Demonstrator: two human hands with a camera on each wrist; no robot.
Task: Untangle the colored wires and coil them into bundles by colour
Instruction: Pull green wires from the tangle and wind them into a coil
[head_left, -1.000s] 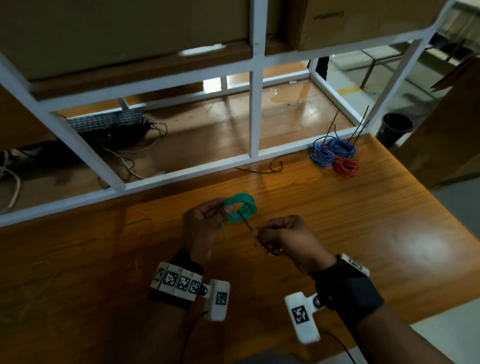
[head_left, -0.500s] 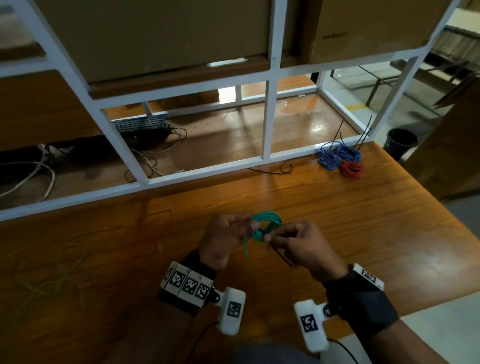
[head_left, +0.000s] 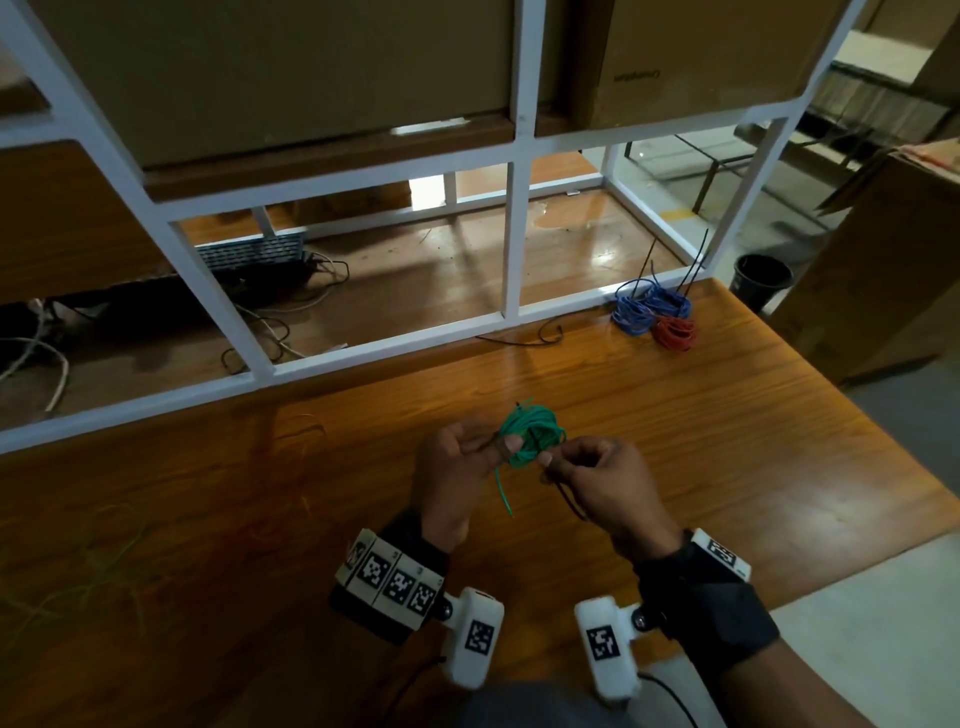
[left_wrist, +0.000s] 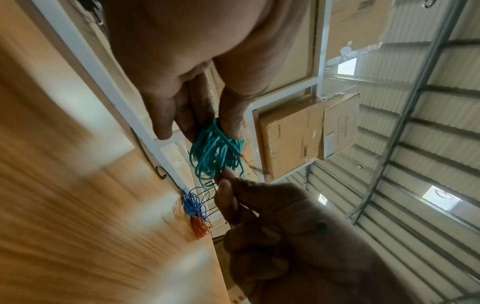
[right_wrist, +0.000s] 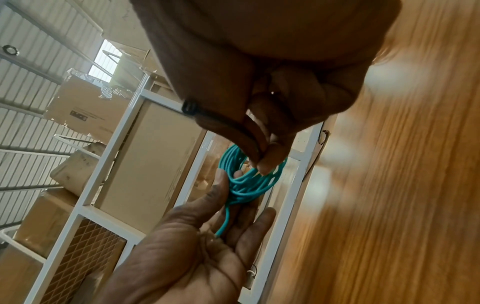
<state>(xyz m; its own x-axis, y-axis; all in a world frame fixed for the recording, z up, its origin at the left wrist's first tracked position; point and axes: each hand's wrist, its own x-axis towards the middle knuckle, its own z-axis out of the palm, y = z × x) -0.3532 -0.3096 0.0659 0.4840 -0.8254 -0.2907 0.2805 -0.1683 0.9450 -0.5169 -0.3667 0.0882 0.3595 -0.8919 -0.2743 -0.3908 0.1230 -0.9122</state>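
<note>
A green wire coil (head_left: 530, 434) hangs just above the wooden table (head_left: 727, 467). My left hand (head_left: 498, 447) pinches the coil's left side between thumb and fingers, and a loose green end (head_left: 503, 493) dangles below. My right hand (head_left: 550, 462) pinches a thin black tie (head_left: 569, 501) that crosses the coil. In the left wrist view the left fingers (left_wrist: 231, 123) clamp the green coil (left_wrist: 215, 152). In the right wrist view the right fingertips (right_wrist: 265, 162) touch the green coil (right_wrist: 249, 181) with the black tie (right_wrist: 249, 131) between them.
Two blue coils (head_left: 649, 309) and a red coil (head_left: 674, 332) with upright black ties lie at the table's far right. A loose black tie (head_left: 540, 338) lies by the white rack frame (head_left: 395, 348). Faint yellowish strands (head_left: 93, 571) lie at the left.
My right hand has moved left, up against the green coil, taking the black tie across it. My left hand still holds the coil. The head view has shifted.
</note>
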